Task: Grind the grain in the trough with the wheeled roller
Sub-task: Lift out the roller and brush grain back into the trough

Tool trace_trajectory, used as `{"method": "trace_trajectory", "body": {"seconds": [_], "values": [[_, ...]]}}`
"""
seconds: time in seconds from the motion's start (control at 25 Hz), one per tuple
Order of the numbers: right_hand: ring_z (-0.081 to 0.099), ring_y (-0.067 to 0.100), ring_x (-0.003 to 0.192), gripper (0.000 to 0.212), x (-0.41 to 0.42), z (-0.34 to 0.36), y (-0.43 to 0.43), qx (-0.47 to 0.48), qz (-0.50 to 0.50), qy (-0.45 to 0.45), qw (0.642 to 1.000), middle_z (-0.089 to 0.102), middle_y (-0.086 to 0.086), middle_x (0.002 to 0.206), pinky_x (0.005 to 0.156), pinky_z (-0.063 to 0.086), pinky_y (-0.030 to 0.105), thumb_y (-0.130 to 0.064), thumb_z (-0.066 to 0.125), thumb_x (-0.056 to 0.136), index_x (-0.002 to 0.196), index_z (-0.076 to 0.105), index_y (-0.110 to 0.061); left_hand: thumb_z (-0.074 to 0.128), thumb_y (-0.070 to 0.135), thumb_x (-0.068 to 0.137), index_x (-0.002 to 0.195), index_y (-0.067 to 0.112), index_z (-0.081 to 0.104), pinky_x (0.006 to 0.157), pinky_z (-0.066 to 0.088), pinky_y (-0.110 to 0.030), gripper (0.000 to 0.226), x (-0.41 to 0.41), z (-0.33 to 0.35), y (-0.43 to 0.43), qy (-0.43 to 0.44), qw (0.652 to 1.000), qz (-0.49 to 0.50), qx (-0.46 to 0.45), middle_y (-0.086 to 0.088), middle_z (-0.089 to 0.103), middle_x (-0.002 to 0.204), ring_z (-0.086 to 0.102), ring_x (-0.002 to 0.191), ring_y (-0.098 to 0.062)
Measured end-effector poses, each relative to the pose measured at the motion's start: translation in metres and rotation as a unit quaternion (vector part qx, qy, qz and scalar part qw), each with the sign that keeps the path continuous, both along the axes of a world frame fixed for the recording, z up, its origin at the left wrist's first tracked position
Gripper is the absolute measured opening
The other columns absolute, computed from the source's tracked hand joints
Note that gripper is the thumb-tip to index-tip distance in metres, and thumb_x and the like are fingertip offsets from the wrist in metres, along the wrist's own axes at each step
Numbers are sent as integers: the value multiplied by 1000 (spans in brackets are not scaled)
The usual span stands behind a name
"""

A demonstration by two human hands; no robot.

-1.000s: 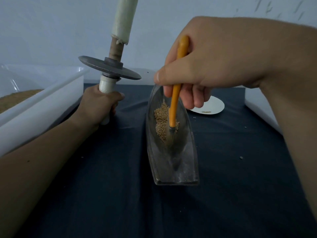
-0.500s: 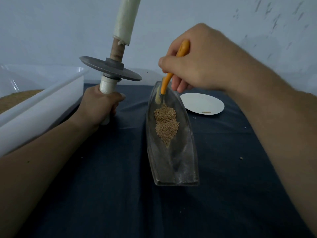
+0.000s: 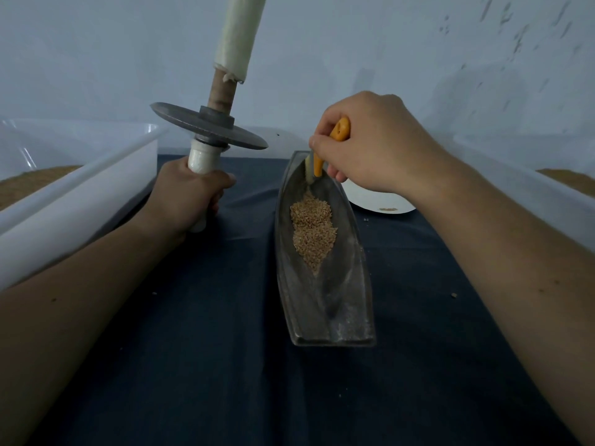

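Left hand: fingers wrapped tight round the lower white handle of the wheeled roller, held upright with a slight tilt. Its grey disc sits just above those fingers, off the trough. Right hand: fingers pinch an orange-handled brush, bristles down at the far tip of the trough. The grain lies heaped in the trough's groove, just below the right fingers on the near side. The trough rests on the desk, covered in dark blue cloth with a few stray grains. A white tub holding brown material stands left of the left fingers. A white plate lies under and behind the right fingers. Another white tub stands at far right. Pale scuffed wall behind, dim light.
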State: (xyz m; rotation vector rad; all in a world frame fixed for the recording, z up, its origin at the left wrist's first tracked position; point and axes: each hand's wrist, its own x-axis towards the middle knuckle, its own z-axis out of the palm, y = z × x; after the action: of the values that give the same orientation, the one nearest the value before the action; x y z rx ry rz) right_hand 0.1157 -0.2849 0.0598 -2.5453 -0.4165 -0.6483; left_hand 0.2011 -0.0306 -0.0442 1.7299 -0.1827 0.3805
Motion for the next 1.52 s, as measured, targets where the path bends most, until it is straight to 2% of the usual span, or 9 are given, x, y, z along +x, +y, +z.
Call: {"method": "trace_trajectory", "body": {"seconds": [0.12, 0.32, 0.52, 0.76, 0.96, 1.12, 1.44, 1.52], "values": [[70, 7, 58, 17, 0, -3, 0, -14, 4, 29, 999, 72, -3, 66, 71, 61, 35, -24, 59, 93, 82, 72, -24, 79, 33, 72, 68, 19, 61, 48, 48, -27, 24, 1, 0, 1, -2, 1000, 1, 5, -2, 60, 58, 54, 50, -18], [70, 10, 53, 20, -9, 12, 2, -56, 12, 107, 993, 71, -2, 57, 68, 62, 36, -19, 56, 85, 76, 72, -12, 80, 35, 70, 68, 17, 60, 48, 48, -28, 26, 1, 0, 1, -1, 1000, 1, 4, -3, 59, 58, 54, 50, -19], [69, 8, 51, 20, -12, 16, 4, -3, 19, 41, 999, 71, -2, 58, 63, 61, 29, -20, 56, 88, 77, 72, -15, 80, 34, 70, 69, 17, 61, 48, 49, -27, 26, 1, 0, 1, 2, 1000, 3, 5, -2, 60, 58, 55, 50, -18], [70, 9, 53, 20, -15, 14, 7, -47, 20, 105, 993, 71, -3, 59, 67, 62, 34, -22, 57, 89, 79, 72, -15, 80, 32, 70, 63, 19, 61, 47, 47, -28, 24, 0, 0, 0, -4, 1000, 1, -2, -4, 58, 57, 53, 49, -18], [69, 10, 50, 22, -19, 20, 11, 0, 9, 49, 999, 70, -2, 57, 59, 61, 30, -21, 56, 86, 75, 72, -12, 80, 30, 72, 67, 17, 61, 46, 47, -26, 23, -1, 1, 0, -5, 1000, -1, -2, -2, 59, 57, 53, 48, -17], [71, 10, 54, 22, -24, 22, 15, -16, 38, 86, 995, 71, -2, 58, 56, 60, 26, -21, 57, 90, 79, 73, -11, 79, 29, 73, 70, 16, 61, 46, 48, -24, 23, -3, 2, -1, -6, 1000, 5, 8, -2, 60, 58, 54, 49, -16], [71, 13, 54, 21, -29, 27, 15, -18, 46, 108, 993, 71, 0, 59, 61, 62, 32, -22, 57, 91, 82, 73, -11, 79, 29, 74, 69, 17, 61, 46, 48, -24, 23, -4, 2, -2, -10, 1000, 4, 13, -2, 59, 57, 54, 49, -16], [71, 12, 54, 22, -27, 27, 13, -13, 32, 88, 995, 71, -1, 59, 63, 62, 33, -22, 57, 90, 81, 73, -11, 79, 30, 74, 70, 17, 61, 47, 49, -24, 23, -4, 2, -1, -7, 1000, 4, 18, -2, 60, 58, 55, 50, -16]]}}
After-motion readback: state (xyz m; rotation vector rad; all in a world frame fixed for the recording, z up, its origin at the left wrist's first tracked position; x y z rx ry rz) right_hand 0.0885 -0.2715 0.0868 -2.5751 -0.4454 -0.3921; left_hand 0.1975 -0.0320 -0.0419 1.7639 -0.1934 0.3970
